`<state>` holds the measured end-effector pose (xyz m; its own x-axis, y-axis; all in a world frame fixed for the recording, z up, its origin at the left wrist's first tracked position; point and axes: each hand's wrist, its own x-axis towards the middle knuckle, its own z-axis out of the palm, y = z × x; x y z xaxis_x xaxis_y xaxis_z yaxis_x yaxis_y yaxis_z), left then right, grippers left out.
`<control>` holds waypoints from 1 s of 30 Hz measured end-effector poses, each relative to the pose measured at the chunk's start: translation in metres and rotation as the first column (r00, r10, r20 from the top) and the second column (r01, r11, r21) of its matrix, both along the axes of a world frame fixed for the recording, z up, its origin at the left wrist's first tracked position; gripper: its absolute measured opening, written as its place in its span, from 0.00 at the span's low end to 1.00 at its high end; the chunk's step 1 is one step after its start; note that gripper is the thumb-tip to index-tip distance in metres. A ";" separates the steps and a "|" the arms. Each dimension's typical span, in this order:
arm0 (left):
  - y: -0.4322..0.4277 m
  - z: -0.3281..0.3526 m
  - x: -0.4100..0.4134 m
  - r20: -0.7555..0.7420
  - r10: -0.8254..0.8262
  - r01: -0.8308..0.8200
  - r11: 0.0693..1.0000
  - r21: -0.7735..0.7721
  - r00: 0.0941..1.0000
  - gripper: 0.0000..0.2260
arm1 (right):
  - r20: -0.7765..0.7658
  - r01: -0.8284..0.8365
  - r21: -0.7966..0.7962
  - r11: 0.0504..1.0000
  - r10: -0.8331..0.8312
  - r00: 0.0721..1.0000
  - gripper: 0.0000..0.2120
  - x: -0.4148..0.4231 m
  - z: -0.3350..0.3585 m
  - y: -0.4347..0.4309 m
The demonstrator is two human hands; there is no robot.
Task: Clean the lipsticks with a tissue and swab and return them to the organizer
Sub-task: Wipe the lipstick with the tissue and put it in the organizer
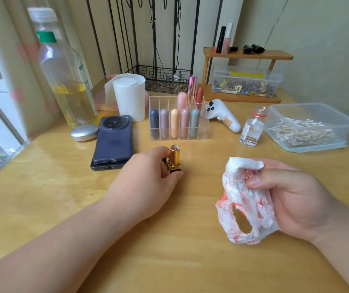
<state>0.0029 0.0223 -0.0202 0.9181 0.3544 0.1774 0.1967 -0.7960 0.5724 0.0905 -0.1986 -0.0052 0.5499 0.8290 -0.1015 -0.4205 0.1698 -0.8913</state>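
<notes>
**Gold lipstick held upright in front of the organizer**

No writing can be read: the label on the small glass bottle (pixel 251 129) right of the clear acrylic organizer (pixel 204 129) carries print too fine to make out, and the label on the big oil bottle (pixel 67 77) far to its left is blurred.

Left of the organizer lies a dark blue phone (pixel 114 142), stacked on what looks like a second device, with a round silver case (pixel 84 132) beyond it. A tissue roll (pixel 130 96) stands at the organizer's back left. To its right are a white handheld controller (pixel 222 115) and a plastic tub of cotton swabs (pixel 309 127).

The organizer holds five capsule lipsticks in its front row and three taller ones behind.

Just in front of it, the left hand (pixel 148 178) pinches the square base of an uncapped gold lipstick (pixel 174 158), upright on the wooden table (pixel 169 261), its pinkish bullet sunk inside the tube. Front right of the organizer, the right hand (pixel 292 199) clutches a crumpled white tissue (pixel 243 208), smeared red-orange and torn through.
</notes>
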 end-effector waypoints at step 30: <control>-0.032 -0.007 -0.020 0.302 -0.385 0.443 0.361 -0.821 0.872 0.16 | 0.848 0.413 0.178 0.893 -0.352 0.396 0.11 -0.027 -0.005 0.004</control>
